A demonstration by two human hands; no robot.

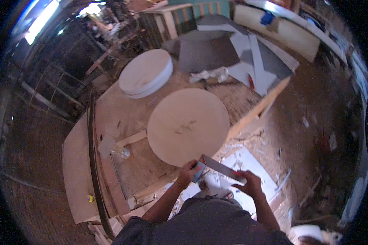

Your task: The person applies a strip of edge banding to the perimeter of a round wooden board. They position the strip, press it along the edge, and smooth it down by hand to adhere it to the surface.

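Observation:
A round tan wooden disc [187,124] lies flat on the workbench [143,167] in front of me. My left hand [189,170] sits at the disc's near edge, fingers closed around the grey handle end of a flat metal blade [223,168]. My right hand [249,183] grips the blade's other end, lower right of the disc. The blade runs slanted between both hands, just off the disc's near rim.
A stack of white round discs [146,73] sits at the bench's far left. Grey and white board offcuts [249,57] and a crumpled cloth [210,74] lie behind. A clear plastic bottle [120,152] rests left of the disc. Sawdust and scraps cover the floor [310,134].

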